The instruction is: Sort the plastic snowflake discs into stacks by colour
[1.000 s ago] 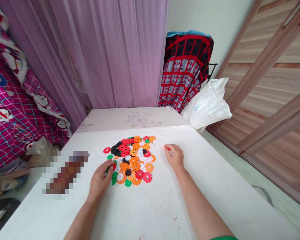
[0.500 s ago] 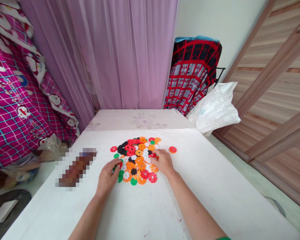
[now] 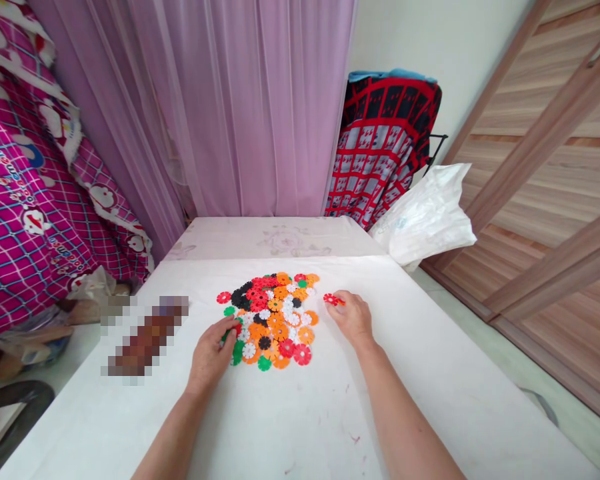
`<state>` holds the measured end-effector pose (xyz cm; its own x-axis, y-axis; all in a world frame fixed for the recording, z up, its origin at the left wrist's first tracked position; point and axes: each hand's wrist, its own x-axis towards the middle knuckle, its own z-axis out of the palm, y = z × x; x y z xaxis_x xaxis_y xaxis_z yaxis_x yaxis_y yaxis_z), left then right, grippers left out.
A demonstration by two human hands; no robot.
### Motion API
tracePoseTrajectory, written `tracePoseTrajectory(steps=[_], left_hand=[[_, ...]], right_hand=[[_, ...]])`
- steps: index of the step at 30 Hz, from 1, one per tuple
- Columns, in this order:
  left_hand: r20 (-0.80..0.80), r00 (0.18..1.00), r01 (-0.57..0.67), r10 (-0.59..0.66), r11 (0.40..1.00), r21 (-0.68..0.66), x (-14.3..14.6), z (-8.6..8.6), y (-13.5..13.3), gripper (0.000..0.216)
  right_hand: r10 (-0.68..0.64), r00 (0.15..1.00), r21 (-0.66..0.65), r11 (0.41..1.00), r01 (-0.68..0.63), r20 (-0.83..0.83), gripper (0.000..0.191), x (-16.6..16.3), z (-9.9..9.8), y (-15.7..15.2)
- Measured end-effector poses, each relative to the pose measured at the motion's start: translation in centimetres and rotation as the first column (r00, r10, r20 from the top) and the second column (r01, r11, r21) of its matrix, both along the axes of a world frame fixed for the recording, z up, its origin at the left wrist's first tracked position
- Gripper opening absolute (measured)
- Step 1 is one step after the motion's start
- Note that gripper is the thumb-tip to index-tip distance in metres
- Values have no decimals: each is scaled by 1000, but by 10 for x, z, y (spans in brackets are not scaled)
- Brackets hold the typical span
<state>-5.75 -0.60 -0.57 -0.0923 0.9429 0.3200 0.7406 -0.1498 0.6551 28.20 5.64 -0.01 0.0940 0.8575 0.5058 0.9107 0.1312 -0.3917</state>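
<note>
**Containers.** One white plastic bag (image 3: pixel 425 213), off the counter's far right corner, slumped and crumpled; contents hidden.

**Hands.**
- Left hand (image 3: pixel 209 355): palm down on the counter (image 3: pixel 300 413), forearm entering from the bottom edge. The fingers are curled onto the left edge of the pile (image 3: pixel 273 317), with the tips touching green and red pieces. Grip: cannot tell whether a piece is pinched or only touched.
- Right hand (image 3: pixel 351 317): palm down just right of the pile, forearm entering from the lower right. Grip: fingertips closed on a red disc (image 3: pixel 332 299), held low over the counter near the pile's right edge.

**Pile.** Flat notched plastic discs in orange, red, white, black and green, overlapping loosely. It lies at the counter's middle, between the two hands.

**Surface.** The counter is white, with faint reddish marks near the front. A blurred brown patch (image 3: pixel 145 337) lies on its left part, well apart from the pile.

**Room.**
- A pink checked blanket (image 3: pixel 35 220) with cartoon figures, heaped at the far left.
- A sheer lilac curtain (image 3: pixel 245 107) behind the counter.
- A red, black and white checked cloth (image 3: pixel 385 147), draped to the curtain's right.
- Wooden wall panels (image 3: pixel 555 167) at the far right.
- A pale floor (image 3: pixel 480 320) below the panels.
</note>
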Motion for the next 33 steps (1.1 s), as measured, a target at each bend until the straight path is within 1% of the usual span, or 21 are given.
tracePoseTrajectory(steps=[4, 7, 10, 14, 16, 21, 24, 26, 28, 30, 33], left_hand=[[2, 1000, 12, -12, 1000, 7, -1, -1, 1, 38], [5, 1000, 7, -7, 1000, 8, -1, -1, 1, 38], [4, 1000, 5, -5, 1000, 13, -2, -2, 1, 38], [2, 1000, 13, -13, 999, 29, -3, -3, 1, 37], [0, 1000, 23, -23, 999, 42, -3, -3, 1, 36], [-7, 1000, 28, -28, 999, 42, -4, -5, 2, 36], [-12, 1000, 22, -22, 999, 40, -4, -5, 2, 37], [-14, 1000, 20, -19, 999, 38, -4, -5, 2, 37], [-13, 1000, 20, -20, 999, 32, -3, -4, 1, 37], [-9, 1000, 17, -16, 999, 30, -3, -4, 1, 36], [-4, 1000, 16, -16, 999, 32, -3, -3, 1, 36]], right_hand=[[-169, 980, 55, 983, 175, -100, 28, 37, -5, 2], [-237, 962, 33, 969, 243, -138, 29, 49, -9, -1], [-229, 969, -12, 973, 229, -96, 26, 53, -11, -9], [-224, 974, -96, 969, 227, 41, 18, 57, -10, -23], [-223, 972, -119, 966, 232, 79, 16, 57, -7, -25], [-192, 981, -61, 979, 193, 17, 17, 42, 5, -12], [-154, 987, -125, 980, 158, 38, 27, 30, 8, -1], [-150, 986, -190, 969, 160, 69, 31, 24, 7, 3], [-148, 985, -224, 961, 165, 89, 30, 22, 5, 5], [-148, 985, -217, 962, 164, 90, 28, 22, 1, 6], [-155, 986, -168, 972, 164, 65, 26, 24, -3, 6]])
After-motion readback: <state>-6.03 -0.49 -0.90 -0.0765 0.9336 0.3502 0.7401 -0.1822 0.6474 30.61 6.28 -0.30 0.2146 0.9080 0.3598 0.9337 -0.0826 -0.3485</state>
